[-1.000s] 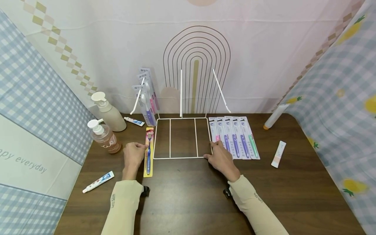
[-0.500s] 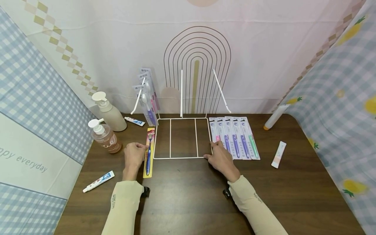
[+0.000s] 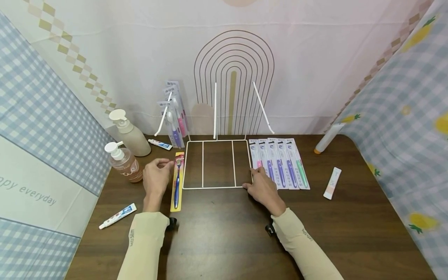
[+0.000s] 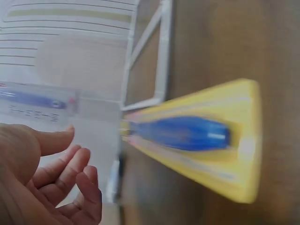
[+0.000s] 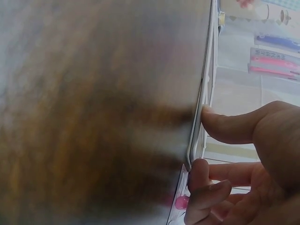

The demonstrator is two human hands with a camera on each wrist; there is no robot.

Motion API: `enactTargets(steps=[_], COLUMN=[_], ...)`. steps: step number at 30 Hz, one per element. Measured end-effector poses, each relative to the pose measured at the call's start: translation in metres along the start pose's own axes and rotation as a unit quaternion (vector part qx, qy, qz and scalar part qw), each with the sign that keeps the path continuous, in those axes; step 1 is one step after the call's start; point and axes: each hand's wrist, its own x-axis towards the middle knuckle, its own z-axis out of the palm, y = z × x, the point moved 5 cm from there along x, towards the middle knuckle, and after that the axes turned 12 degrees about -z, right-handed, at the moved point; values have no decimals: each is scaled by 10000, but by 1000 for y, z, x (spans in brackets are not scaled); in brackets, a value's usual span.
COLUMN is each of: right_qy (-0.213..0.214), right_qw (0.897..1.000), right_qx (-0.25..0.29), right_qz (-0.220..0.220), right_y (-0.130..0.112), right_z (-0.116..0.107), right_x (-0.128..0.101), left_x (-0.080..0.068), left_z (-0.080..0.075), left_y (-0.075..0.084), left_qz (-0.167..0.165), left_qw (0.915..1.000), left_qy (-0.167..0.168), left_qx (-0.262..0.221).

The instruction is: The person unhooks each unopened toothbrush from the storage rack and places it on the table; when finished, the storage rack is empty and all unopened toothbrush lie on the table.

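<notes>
My left hand point(image 3: 156, 179) hovers just left of a blue toothbrush in a yellow-backed blister pack point(image 3: 177, 194), which lies along the left side of the white wire display rack point(image 3: 210, 188). In the left wrist view its fingers point(image 4: 70, 171) are loosely bent and hold nothing, apart from the pack point(image 4: 241, 154). My right hand point(image 3: 264, 189) holds the rack's front right corner, thumb on the front wire and fingers round the side. Several packaged toothbrushes point(image 3: 176, 132) hang on the rack's left hook; the middle and right hooks bear none.
Right of the rack lies a row of packaged toothbrushes point(image 3: 287, 171). Two pump bottles, one cream point(image 3: 134, 142) and one pinkish point(image 3: 127, 167), stand at left. Toothpaste tubes point(image 3: 118, 216) lie nearby. A white tube with an orange cap point(image 3: 329, 139) and a small sachet-like tube point(image 3: 332, 183) are at right.
My left hand's fingertips have left the edge of the blue toothbrush pack, moving slightly up and left. Earlier, the pack shifted a little under them. My right hand stays at the rack corner.
</notes>
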Motion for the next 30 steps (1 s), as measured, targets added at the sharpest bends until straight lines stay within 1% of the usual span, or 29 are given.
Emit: enactTargets(steps=[2, 3, 4, 7, 8, 9, 10, 12, 13, 14, 16, 17, 20, 21, 25, 26, 28, 30], right_qy=[-42, -86, -119, -121, -130, -110, -83, -128, -158, -121, -112, -137, -81, -112, -74, -97, -66, -75], right_qw=[10000, 9999, 9998, 9998, 9998, 9999, 9999, 9998, 9997, 9999, 9999, 9999, 10000, 9999, 10000, 9999, 9999, 9999], right_qx=[17, 39, 61, 42, 26, 28, 68, 124, 145, 117, 101, 52, 21, 43, 29, 18, -50, -62], right_qz=[42, 91, 120, 127, 125, 97, 63, 41, 78, 27, -5, -3, -50, -29, -33, -30, -96, -110], right_y=[-5, -8, -14, -13, -13, -9, -5, -6, -9, -5, -8, -11, -2, -5, 5, 2, 6, 5], right_z=[-3, -5, -9, -8, -8, -4, -2, -3, -6, -2, -6, -8, -2, -4, 5, 2, 6, 4], right_x=[-2, -3, -4, -5, -5, -4, -3, -3, -4, -3, -4, -5, -3, -3, 0, 0, 1, 0], left_x=[4, 7, 7, 6, 3, 2, -1, 1, 1, 2, 4, 5, 7, 8, 10, 10, 10, 9], left_z=[-5, -7, -10, -19, -23, -25, -28, -32, -33, -34, -35, -35, -35, -35, -34, -33, -33, -33], left_y=[7, 10, 16, 34, 44, 51, 61, 73, 79, 84, 92, 95, 101, 102, 103, 104, 105, 107], left_qz=[228, 355, 457, 739, 807, 904, 948, 1047, 1060, 1037, 939, 891, 773, 754, 791, 803, 839, 868], left_qw=[9982, 9955, 9928, 9841, 9824, 9794, 9785, 9740, 9717, 9706, 9689, 9679, 9638, 9628, 9633, 9635, 9639, 9644], left_qy=[50, 93, 131, 233, 263, 244, 203, 81, -12, -80, -204, -250, -359, -382, -323, -299, -234, -179], left_qx=[-548, -875, -1095, -1598, -1662, -1790, -1823, -2009, -2109, -2172, -2280, -2336, -2524, -2568, -2545, -2538, -2517, -2491])
